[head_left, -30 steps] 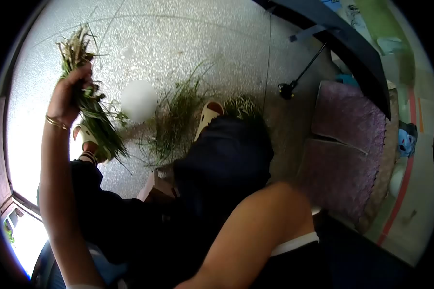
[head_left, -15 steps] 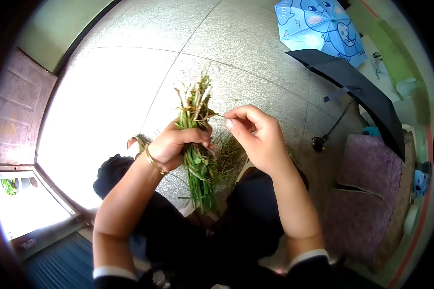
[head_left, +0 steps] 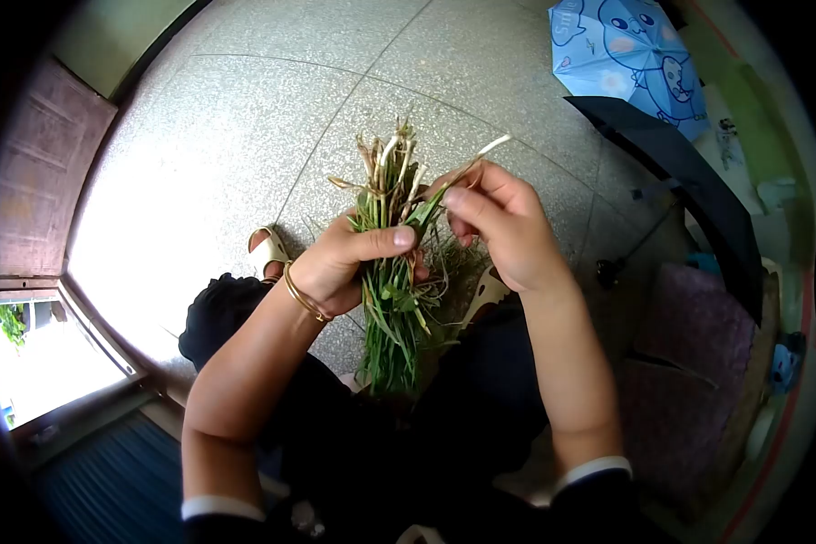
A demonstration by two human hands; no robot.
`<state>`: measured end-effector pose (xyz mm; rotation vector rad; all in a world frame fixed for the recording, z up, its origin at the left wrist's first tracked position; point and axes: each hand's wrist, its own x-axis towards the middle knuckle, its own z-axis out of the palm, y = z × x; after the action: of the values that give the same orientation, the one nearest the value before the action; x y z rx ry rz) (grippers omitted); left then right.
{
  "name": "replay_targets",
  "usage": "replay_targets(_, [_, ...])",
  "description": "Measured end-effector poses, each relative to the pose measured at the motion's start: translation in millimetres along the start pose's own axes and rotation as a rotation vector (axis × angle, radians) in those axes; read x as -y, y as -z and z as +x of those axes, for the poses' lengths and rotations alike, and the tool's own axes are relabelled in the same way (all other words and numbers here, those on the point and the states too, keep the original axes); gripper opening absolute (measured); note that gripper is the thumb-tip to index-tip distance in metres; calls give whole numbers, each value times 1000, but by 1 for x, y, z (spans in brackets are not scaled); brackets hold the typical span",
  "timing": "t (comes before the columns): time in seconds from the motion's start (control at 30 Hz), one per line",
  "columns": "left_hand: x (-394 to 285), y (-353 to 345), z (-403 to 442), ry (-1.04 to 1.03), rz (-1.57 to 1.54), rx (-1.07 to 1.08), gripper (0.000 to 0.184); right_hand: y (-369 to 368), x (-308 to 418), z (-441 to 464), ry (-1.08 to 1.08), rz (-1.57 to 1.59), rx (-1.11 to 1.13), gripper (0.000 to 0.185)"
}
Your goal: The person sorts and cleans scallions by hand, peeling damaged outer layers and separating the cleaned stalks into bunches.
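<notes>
Holding a bundle of green stems (head_left: 390, 317) upright in the head view, the left hand (head_left: 344, 263) has its grip closed round the middle of the bunch, thumb laid across the front. The pale, cut-looking stem ends point up and away from the person, and the leafy green ends hang down between the knees. The right hand (head_left: 503, 227) is raised just beside the top of the bundle; its grip pinches a single pale-tipped stem (head_left: 491, 145) between thumb and fingers, the whitish tip slanting up past the knuckles and the greener end reaching toward the bunch. A gold bracelet (head_left: 304, 295) circles the left wrist. The bundle is held in the air above the speckled floor (head_left: 245, 136), in front of dark trousers (head_left: 480, 363). Thin loose grass (head_left: 462, 258) lies on the floor behind the bundle, near the cream right sandal (head_left: 487, 295); the left sandal (head_left: 265, 245) stands apart on the other side. Well off to the right, an unfurled black umbrella (head_left: 680, 172) overlaps a blue cartoon umbrella (head_left: 626, 59), and a purple textured pad (head_left: 689, 363) lies below them in shadow.
</notes>
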<state>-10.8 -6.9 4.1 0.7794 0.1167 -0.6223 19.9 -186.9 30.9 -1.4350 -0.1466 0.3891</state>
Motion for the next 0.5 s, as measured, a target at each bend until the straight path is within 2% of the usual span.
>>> replay_targets(0.07, [-3,-1,-1,38,63,-109,36,1,4,0,-15,190,-11,8])
replay_targets(0.3, [4,-3,12,39,-138,-18,32,16,4,-4,7,376,-124,8])
replay_targets(0.37, [6,-5,13,34,-158,-22,29,25,-1,-5,65,491,-164,9])
replay_targets(0.4, [6,-7,15,35,-137,-58,28,38,-9,-7,43,658,-188,9])
replay_targets(0.5, [3,-15,17,81,-94,-59,22,62,-17,-10,44,779,-285,8])
